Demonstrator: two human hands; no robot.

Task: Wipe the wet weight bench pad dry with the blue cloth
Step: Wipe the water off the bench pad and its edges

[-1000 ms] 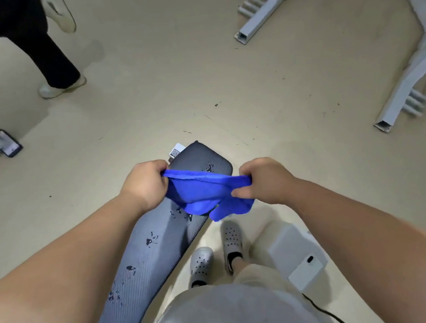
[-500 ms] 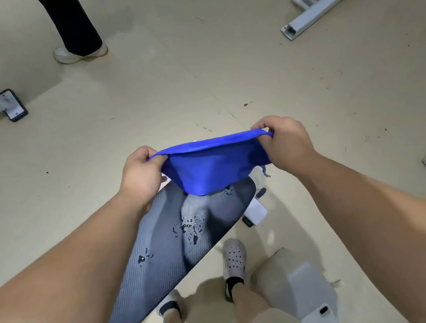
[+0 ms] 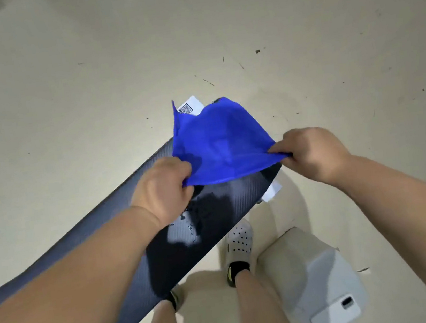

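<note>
Blue cloth (image 3: 220, 141) hung spread at the centre of the frame, its near edge stretched between both hands. The left hand (image 3: 164, 192) pinched the cloth's left corner in curled fingers, and the right hand (image 3: 313, 153) pinched the right corner likewise. Under it lay the dark ribbed bench pad (image 3: 186, 257), running from the lower left edge to the centre, with water drops (image 3: 188, 227) beside the left wrist. Whether cloth touched pad could not be told. A white QR label (image 3: 189, 107) peeked out above the cloth. A pale perforated shoe (image 3: 239, 239) stood at lower centre on the beige floor (image 3: 63, 99).
</note>
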